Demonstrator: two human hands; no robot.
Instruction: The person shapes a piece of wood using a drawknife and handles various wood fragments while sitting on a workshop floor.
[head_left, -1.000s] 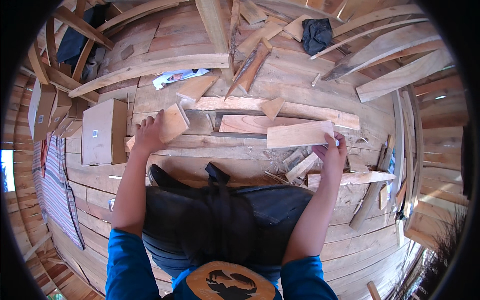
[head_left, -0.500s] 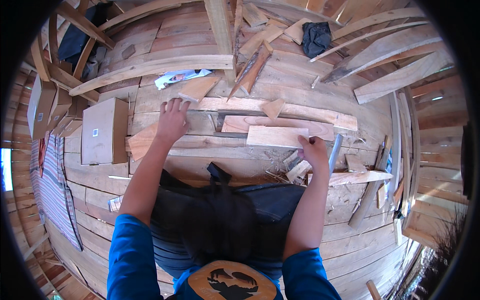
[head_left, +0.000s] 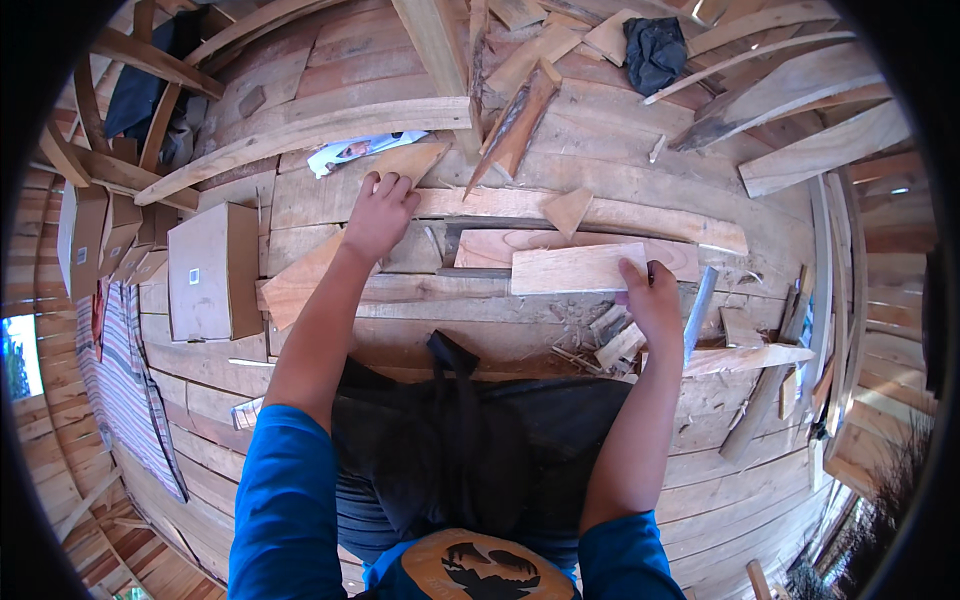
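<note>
While a pale board (head_left: pixel 565 270) was held at its right end by the right hand (head_left: pixel 652 298), the left hand (head_left: pixel 382 215) was placed at an angled wood piece (head_left: pixel 415 160).
Rectangular and faintly grained, the board was positioned between the hands, a pinkish plank (head_left: pixel 480 248) partly covered by it; whether the angled piece was gripped by the left's curled fingers could not be told.

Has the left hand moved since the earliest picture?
Yes: the left hand has moved right and forward, away from the nearest cardboard box.
</note>
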